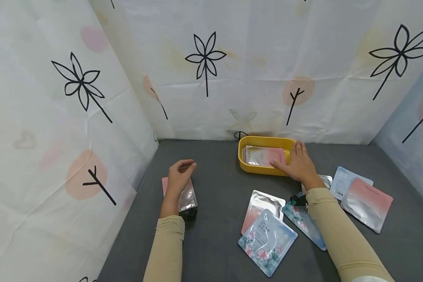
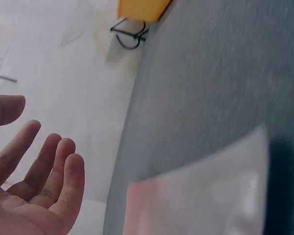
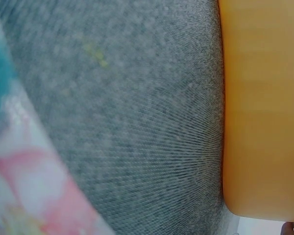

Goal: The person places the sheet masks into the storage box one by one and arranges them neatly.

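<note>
My left hand (image 1: 179,178) is raised with loosely bent fingers and holds nothing; the left wrist view shows its fingers (image 2: 71,186) apart from everything. Below it lies a pink and silver sachet (image 1: 188,199), partly hidden by the hand and wrist. At the back, my right hand (image 1: 301,166) rests on the right end of a yellow tray (image 1: 257,169), fingers extended along the rim and thumb reaching over the front edge. Inside the tray lie pink and silver sachets (image 1: 262,156). The right wrist view shows only the tray's side wall (image 3: 264,117), not the fingertips.
In front of the tray, a blue floral sachet (image 1: 268,243) overlaps a pink and silver one (image 1: 264,199). Another blue sachet (image 1: 308,225) lies partly under the right forearm. Farther right, a pink and silver sachet (image 1: 368,203) overlaps a pale blue one (image 1: 349,182). Patterned cloth walls enclose the grey table.
</note>
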Available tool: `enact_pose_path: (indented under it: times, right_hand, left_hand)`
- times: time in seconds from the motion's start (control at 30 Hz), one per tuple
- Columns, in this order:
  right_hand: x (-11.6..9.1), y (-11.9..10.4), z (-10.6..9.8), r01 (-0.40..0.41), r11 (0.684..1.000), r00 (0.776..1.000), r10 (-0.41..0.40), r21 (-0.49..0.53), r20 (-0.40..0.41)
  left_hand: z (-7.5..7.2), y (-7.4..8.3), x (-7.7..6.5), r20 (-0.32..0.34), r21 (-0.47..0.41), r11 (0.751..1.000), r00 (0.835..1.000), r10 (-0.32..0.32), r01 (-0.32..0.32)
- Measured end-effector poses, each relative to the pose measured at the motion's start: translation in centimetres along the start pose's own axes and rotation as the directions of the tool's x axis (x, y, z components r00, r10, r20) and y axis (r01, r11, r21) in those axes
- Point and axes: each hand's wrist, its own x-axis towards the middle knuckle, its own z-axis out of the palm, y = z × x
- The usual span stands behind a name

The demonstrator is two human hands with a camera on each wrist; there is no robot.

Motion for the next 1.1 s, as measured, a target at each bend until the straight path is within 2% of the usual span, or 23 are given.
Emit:
enact_pose_path:
  times: [0.2,0.33,0.43,0.57,0.93,1.1]
  right_hand:
    - [-0.2,0.0,-0.1,-0.004,1.000,1.000,0.004,0.003,-0.006]
    - [-0.3,0.1,-0.1,-0.005,1.000,1.000,0.005,0.002,-0.006]
    - [-0.3,0.1,-0.1,-0.002,1.000,1.000,0.002,0.002,-0.009]
    - [-0.1,0.0,0.0,-0.002,1.000,1.000,0.002,0.001,0.001]
    - [0.0,0.1,0.2,-0.004,1.000,1.000,0.004,-0.003,0.011]
    - [0.0,0.1,0.2,-0.003,1.000,1.000,0.003,0.001,0.006]
  left_hand:
    - [-1.6,-0.6,0.3,-0.045,0.020,0.999,0.998,-0.036,0.037]
    - [-2.5,-0.8,0.4,-0.084,0.034,0.999,0.996,-0.033,0.036]
    - [-3.1,-1.0,0.4,-0.146,0.090,0.994,0.988,-0.046,0.060]
    - [-4.2,-1.5,0.1,-0.208,0.152,0.979,0.973,-0.101,0.134]
    - [-6.6,-2.5,0.1,-0.198,0.223,0.954,0.967,-0.159,0.202]
    - [-7.3,-2.6,0.1,-0.184,0.264,0.929,0.959,-0.215,0.259]
